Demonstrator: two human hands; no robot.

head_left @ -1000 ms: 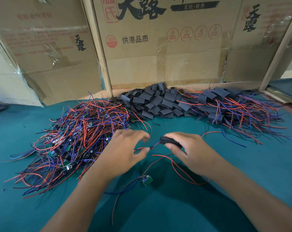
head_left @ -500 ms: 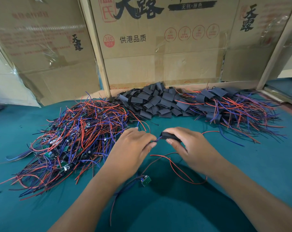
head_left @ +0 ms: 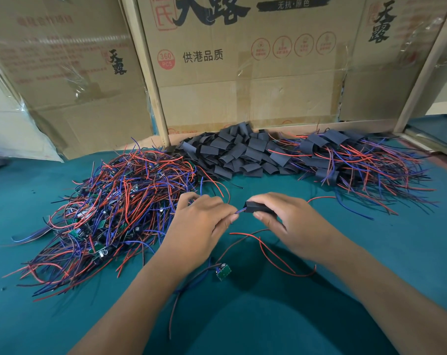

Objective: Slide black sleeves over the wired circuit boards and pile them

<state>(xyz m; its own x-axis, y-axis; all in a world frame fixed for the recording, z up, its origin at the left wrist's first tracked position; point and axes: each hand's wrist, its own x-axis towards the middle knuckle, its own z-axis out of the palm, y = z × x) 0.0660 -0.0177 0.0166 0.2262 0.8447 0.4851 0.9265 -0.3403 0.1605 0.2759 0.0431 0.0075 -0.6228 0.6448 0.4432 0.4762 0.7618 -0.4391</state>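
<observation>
Left hand (head_left: 204, 221) pinching wire ends (head_left: 239, 211); right hand (head_left: 289, 221) curled around black sleeve (head_left: 255, 207).

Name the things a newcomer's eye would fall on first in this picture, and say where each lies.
First, the tangled heap of red and blue wired boards at the left of the green table. Behind it, the pile of black sleeves lies against the cardboard boxes. In the middle, the right hand grips one sleeve while the left hand pinches wires.

Both forearms reach forward, hands nearly meeting. The left hand (head_left: 202, 221) pinches with curled fingertips; the right hand (head_left: 291, 221) curls, thumb tucked under its fingers.
</observation>
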